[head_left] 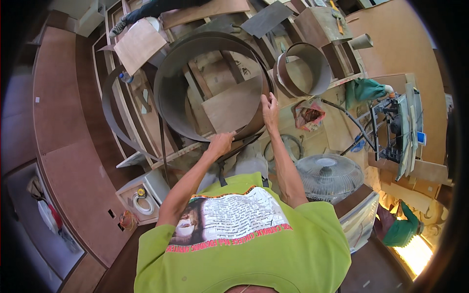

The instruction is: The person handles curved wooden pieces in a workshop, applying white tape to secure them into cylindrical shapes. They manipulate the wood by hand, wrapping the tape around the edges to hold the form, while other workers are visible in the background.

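A large round hoop (171, 93) of bent brown sheet, like thin plywood or laminate, rests in front of me over a wooden frame. My left hand (221, 143) is closed on its near rim. Farther right, my right hand (269, 113) grips the right part of the same rim, thumb up along the edge; its lower fingers are partly hidden. Inside the ring, a flat brown board (234, 105) and wooden slats show below. Beyond the right hand stands a smaller brown cylinder (317, 68) of similar sheet. A narrow curved strip (110, 110) lies to the left.
A standing fan (330, 176) is close to my right arm. Past it are a table saw-like machine (391, 122), a red-and-white bag (309, 115) and a cable (293, 141). A white box (141, 198) with tape rolls sits left. Another person's leg (151, 10) shows at the far side.
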Available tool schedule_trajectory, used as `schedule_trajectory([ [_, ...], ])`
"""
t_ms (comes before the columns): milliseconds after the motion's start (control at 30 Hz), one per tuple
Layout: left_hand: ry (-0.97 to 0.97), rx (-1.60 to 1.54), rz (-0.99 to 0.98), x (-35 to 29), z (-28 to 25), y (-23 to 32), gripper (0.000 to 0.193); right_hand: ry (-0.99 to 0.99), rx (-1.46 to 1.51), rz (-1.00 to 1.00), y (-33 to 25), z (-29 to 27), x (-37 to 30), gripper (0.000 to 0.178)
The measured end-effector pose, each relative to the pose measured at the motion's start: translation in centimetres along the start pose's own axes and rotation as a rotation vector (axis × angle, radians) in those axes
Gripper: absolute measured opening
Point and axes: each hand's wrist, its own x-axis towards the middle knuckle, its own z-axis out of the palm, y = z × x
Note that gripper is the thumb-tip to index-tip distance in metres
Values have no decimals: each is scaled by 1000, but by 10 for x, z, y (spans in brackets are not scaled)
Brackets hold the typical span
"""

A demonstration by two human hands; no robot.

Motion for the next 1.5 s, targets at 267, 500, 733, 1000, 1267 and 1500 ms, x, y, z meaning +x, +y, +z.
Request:
schedule_trajectory([
  [267,34,57,21,-16,-7,17,15,-180,-431,-162,-38,3,18,64],
  [500,191,-67,84,-44,-55,31,18,-128,-305,-456,-114,-11,4,57],
  [733,392,-265,181,-88,-140,51,21,-194,-74,-666,-156,-29,72,49],
  [1000,618,-434,413,-134,-171,96,14,-366,-267,-753,-296,-84,105,61],
  [1267,937,-357,677,-172,-200,142,16,-745,-395,-522,-365,-85,109,59],
  [1500,590,-507,636,-209,-214,112,12,-1010,-537,-588,-310,-32,105,71],
])
